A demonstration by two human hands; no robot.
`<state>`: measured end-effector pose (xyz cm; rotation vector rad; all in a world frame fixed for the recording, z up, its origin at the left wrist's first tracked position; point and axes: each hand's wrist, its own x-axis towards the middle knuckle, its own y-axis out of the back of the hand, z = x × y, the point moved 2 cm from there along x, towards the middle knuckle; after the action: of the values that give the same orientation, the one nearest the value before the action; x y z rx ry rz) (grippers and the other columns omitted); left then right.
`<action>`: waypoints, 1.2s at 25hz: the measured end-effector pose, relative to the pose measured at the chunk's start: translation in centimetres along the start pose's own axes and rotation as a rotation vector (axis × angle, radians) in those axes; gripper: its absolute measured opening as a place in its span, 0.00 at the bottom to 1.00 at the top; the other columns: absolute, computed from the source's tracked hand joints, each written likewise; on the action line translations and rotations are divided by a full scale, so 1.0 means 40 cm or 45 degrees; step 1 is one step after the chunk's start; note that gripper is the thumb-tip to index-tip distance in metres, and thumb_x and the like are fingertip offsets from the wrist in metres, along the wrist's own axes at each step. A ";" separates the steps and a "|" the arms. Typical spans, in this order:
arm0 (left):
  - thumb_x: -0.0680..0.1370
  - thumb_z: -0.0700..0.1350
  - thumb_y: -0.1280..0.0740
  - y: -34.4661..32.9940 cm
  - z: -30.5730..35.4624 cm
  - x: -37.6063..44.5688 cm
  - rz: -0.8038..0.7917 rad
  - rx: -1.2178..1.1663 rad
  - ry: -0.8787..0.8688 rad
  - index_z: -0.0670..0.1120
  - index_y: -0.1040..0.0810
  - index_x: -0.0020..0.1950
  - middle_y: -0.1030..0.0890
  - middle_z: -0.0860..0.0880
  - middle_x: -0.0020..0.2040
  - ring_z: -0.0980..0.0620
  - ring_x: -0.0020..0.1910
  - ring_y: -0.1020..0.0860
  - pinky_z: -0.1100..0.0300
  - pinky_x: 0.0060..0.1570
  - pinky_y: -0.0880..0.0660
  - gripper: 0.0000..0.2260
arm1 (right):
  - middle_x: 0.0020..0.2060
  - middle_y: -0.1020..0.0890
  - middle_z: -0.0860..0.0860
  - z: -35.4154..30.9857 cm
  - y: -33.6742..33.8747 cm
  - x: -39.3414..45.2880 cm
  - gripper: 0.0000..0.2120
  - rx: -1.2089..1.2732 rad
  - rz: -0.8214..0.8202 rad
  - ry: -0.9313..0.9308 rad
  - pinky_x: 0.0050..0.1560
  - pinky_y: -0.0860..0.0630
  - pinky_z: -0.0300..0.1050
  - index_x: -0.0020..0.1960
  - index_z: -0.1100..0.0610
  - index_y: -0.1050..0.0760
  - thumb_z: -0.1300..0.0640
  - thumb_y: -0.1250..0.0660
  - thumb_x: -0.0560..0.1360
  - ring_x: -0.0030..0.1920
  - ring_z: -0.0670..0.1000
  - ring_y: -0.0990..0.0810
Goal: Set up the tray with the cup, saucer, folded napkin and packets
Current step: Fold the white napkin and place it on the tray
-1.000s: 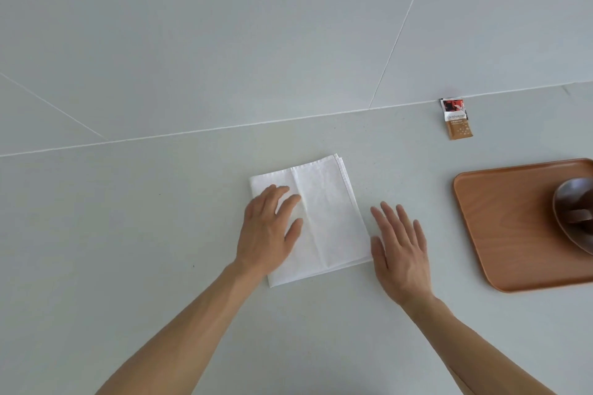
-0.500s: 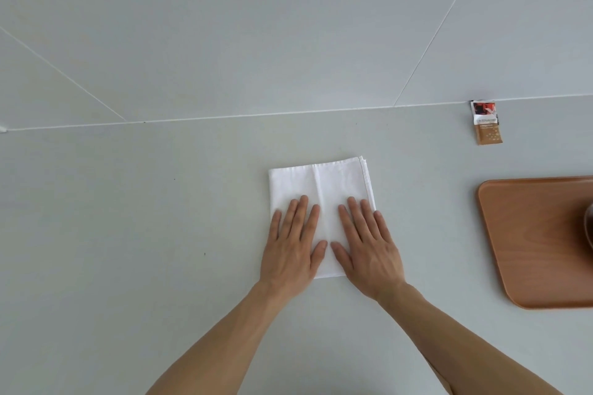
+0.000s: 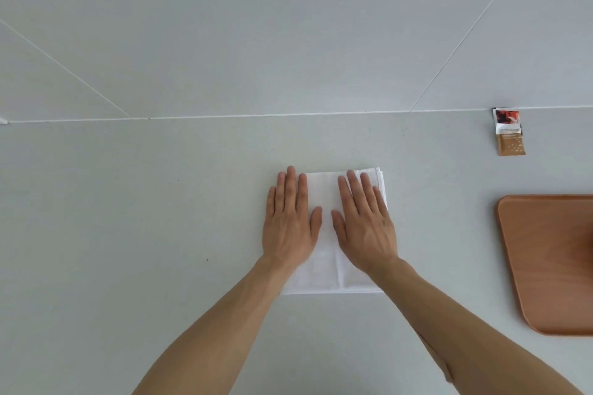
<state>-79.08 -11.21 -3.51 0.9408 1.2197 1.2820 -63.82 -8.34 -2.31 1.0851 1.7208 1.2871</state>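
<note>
White cloth napkin (image 3: pixel 324 269) lies folded on the counter (image 3: pixel 128 234), pinned by the left hand (image 3: pixel 290 228) and right hand (image 3: pixel 365 228), both flat with fingers spread, gripping nothing. Firm outward strokes should sharpen the crease. Well apart sit the tray (image 3: pixel 545 266) and, farther back, the packets (image 3: pixel 509 132).

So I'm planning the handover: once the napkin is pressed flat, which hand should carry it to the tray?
The right hand, probably. Both hands lie flat on the napkin, but the tray sits to the right, on that hand's side, so the left hand would have to cross over.
</note>
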 end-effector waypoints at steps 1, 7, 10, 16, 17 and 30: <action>0.82 0.56 0.54 0.001 0.002 0.017 -0.011 -0.002 0.020 0.39 0.49 0.79 0.51 0.39 0.80 0.43 0.79 0.53 0.45 0.76 0.47 0.30 | 0.79 0.46 0.55 -0.008 -0.003 0.033 0.28 0.005 -0.047 -0.001 0.78 0.49 0.56 0.79 0.59 0.48 0.48 0.49 0.83 0.79 0.56 0.52; 0.82 0.59 0.53 -0.032 -0.015 0.029 0.007 0.040 -0.093 0.42 0.50 0.79 0.52 0.41 0.80 0.45 0.79 0.55 0.45 0.76 0.49 0.32 | 0.80 0.51 0.55 0.018 -0.057 0.037 0.34 -0.082 -0.018 -0.244 0.78 0.55 0.55 0.80 0.57 0.56 0.40 0.53 0.81 0.79 0.54 0.56; 0.80 0.62 0.52 -0.032 -0.020 0.031 0.030 0.021 0.018 0.43 0.51 0.80 0.53 0.41 0.80 0.45 0.79 0.55 0.46 0.77 0.52 0.34 | 0.80 0.50 0.55 0.029 -0.062 0.023 0.36 -0.082 0.020 -0.349 0.78 0.55 0.56 0.80 0.58 0.57 0.38 0.55 0.80 0.79 0.54 0.55; 0.81 0.61 0.58 0.002 -0.021 0.032 -0.071 0.091 0.018 0.43 0.57 0.80 0.58 0.44 0.80 0.48 0.79 0.61 0.44 0.76 0.57 0.33 | 0.79 0.58 0.55 0.026 -0.029 0.028 0.36 -0.117 -0.146 -0.261 0.77 0.62 0.60 0.79 0.58 0.62 0.38 0.58 0.80 0.79 0.55 0.61; 0.81 0.60 0.58 0.007 -0.011 0.015 -0.062 0.084 -0.016 0.43 0.56 0.80 0.57 0.45 0.80 0.48 0.79 0.60 0.43 0.76 0.56 0.32 | 0.79 0.57 0.55 0.016 -0.020 0.013 0.34 -0.125 -0.132 -0.188 0.77 0.62 0.60 0.79 0.57 0.60 0.39 0.57 0.81 0.79 0.56 0.61; 0.83 0.54 0.52 -0.031 -0.100 -0.211 -0.069 0.030 -0.158 0.43 0.49 0.80 0.50 0.47 0.81 0.50 0.79 0.49 0.43 0.75 0.47 0.28 | 0.80 0.53 0.49 0.076 -0.030 -0.230 0.32 -0.097 -0.169 -0.154 0.76 0.51 0.62 0.80 0.54 0.56 0.41 0.57 0.81 0.79 0.53 0.54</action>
<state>-81.88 -20.19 -4.31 0.9833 1.1585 1.1516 -57.75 -15.87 -3.67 0.9687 1.6128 1.1710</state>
